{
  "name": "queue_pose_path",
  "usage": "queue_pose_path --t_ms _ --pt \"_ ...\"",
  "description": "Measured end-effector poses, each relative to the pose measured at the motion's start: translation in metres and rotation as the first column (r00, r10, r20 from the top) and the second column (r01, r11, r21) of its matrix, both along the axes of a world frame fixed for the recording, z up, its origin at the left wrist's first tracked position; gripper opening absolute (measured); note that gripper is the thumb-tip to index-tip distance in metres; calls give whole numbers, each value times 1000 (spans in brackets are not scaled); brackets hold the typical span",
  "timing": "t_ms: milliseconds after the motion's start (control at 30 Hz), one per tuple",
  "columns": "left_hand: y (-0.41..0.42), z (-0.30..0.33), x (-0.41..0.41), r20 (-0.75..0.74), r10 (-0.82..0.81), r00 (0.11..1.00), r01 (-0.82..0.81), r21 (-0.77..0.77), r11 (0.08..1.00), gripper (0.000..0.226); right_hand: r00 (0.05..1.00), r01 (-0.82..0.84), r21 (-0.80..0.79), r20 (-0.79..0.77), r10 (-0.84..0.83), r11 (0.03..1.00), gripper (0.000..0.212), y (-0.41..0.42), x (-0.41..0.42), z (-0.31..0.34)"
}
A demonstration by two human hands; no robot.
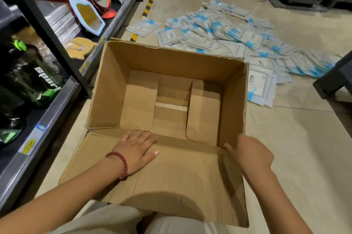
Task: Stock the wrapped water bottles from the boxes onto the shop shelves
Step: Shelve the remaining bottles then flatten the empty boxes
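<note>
a person looks down into an open cardboard box [171, 88] on a shop floor; nothing lies inside, only its folded bottom flaps. the left hand [136, 148], with a red bead bracelet [119, 163] at the wrist, lies flat with straight fingers on the near flap, pressing it down, likely to keep the box steady and open. the right hand [251, 152] is blurred at the box's right near corner; its fingers seem to touch the edge, but how far they curl cannot be told. wrapped water bottles [32, 77], dark with green parts, already sit on the shelf [57, 108] to the left. beyond the box, a heap of flat white and blue packets [238, 37] covers the floor.
</note>
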State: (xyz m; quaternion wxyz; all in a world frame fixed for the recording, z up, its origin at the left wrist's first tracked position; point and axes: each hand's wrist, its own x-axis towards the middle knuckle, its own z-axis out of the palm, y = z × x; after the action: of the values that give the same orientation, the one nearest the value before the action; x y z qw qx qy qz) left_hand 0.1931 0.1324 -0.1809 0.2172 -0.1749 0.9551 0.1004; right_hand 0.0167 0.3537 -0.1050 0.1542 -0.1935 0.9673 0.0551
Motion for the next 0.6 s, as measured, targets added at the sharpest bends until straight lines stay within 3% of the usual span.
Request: queue_pose_path --t_ms 133,233,300,367,433,500,600 --pt "5 1 8 79 -11 997 7 46 999 101 921 -257 -215 -349 172 942 31 -47 -8 39" --pt "9 -3 17 142 -14 990 0 97 995 107 767 -499 -235 -568 299 834 63 -86 -27 51" --pt "10 -7 23 195 -22 980 -2 123 992 112 752 -526 -132 -534 387 840 81 -106 -44 55" --pt "10 -9 30 236 -26 971 -11 153 988 114 799 -476 -58 -446 404 877 86 -118 -58 52" --pt "8 -5 36 259 -30 965 -12 160 987 115 833 -447 -70 -395 387 892 71 -121 -59 43" --pt "5 6 40 223 -49 974 22 123 992 109 818 -469 -102 -425 388 877 42 -117 -50 34" --pt "-3 30 42 -24 -147 989 147 -34 989 70 759 -525 -106 -507 408 845 19 -105 -35 29"
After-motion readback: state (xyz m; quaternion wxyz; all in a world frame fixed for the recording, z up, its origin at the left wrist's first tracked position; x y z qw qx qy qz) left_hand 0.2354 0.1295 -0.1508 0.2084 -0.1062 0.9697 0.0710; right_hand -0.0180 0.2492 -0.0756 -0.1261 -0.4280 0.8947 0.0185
